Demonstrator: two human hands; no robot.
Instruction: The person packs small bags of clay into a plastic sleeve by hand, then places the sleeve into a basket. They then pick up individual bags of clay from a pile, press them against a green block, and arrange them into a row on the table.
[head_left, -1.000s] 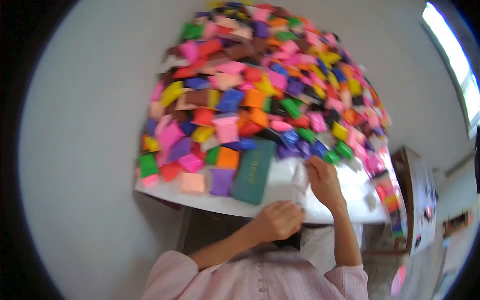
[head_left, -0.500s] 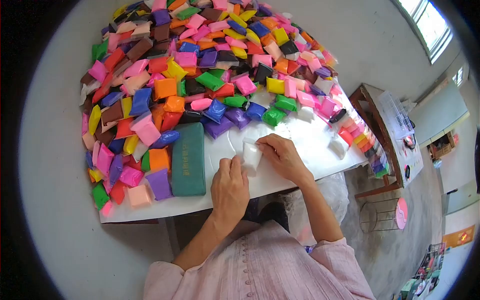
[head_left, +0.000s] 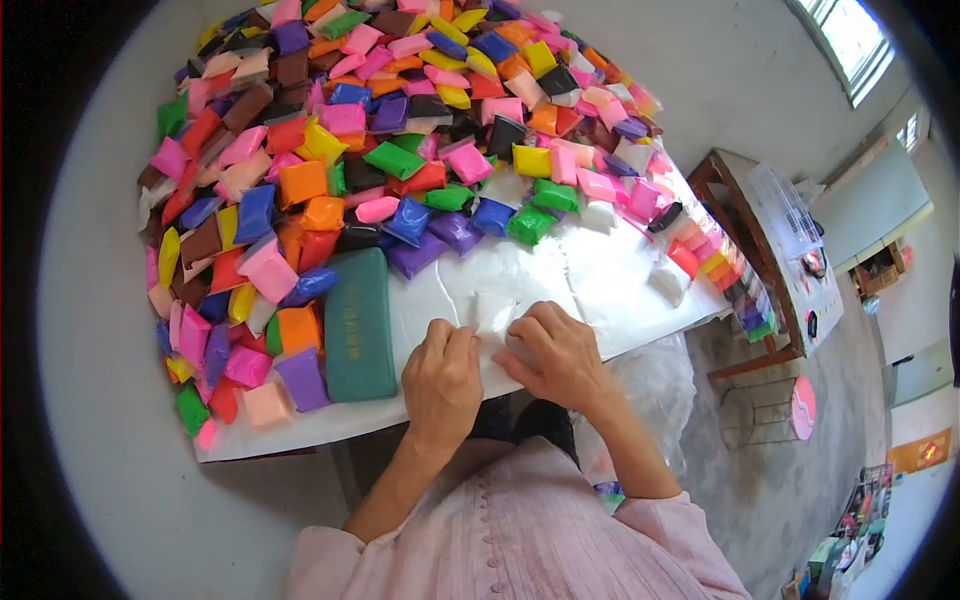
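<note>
A small white packet (head_left: 494,311) with a clear, shiny wrapper is between my two hands, just over the white tabletop. My left hand (head_left: 441,378) has its fingers closed at the packet's lower left edge. On the other side, my right hand (head_left: 560,358) curls its fingers at the packet's lower right corner, its thumb below; the exact grip is partly hidden. Left of my left hand lies a green case (head_left: 361,330) with faded gold lettering. Beyond the packet sit purple (head_left: 455,234), blue (head_left: 492,217) and green (head_left: 530,225) packets.
A big heap of colourful packets (head_left: 330,150) covers the table's left and far side. At the right edge are a white-and-red packet (head_left: 675,272) and a row of small coloured packets (head_left: 725,265). A side table (head_left: 770,240), a wire stool (head_left: 765,412) and a clear plastic bag (head_left: 650,400) are to the right.
The white packet has come down and nearer the tabletop, lying flatter. My right hand has moved lower and turned, thumb now below. The view has shifted slightly.
</note>
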